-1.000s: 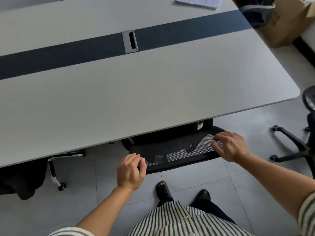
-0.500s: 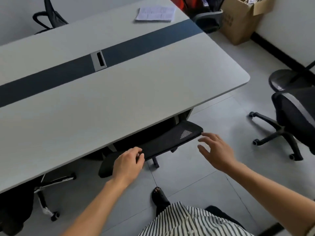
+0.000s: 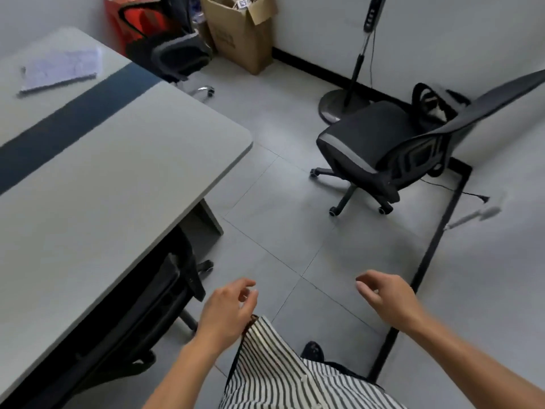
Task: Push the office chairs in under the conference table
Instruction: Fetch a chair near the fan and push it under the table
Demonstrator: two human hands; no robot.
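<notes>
The grey conference table (image 3: 112, 178) with a dark centre stripe fills the left side. A black mesh office chair (image 3: 165, 293) is tucked under its near edge, only its back and base showing. A second black office chair (image 3: 383, 143) stands free on the floor at the right, well away from the table. A third black chair (image 3: 177, 54) sits at the table's far end. My left hand (image 3: 227, 308) hovers just right of the tucked chair, fingers loosely curled, holding nothing. My right hand (image 3: 383, 296) hangs over bare floor, fingers relaxed and empty.
A cardboard box (image 3: 239, 28) and a red item (image 3: 129, 16) stand against the far wall. A floor fan's base and pole (image 3: 342, 104) are behind the free chair. A cable and black floor strip (image 3: 436, 237) run along the right. Papers (image 3: 62, 69) lie on the table.
Both hands have come off the tucked chair's back and now hold nothing. The view has swung right, bringing the free chair and the room's corner into sight.
</notes>
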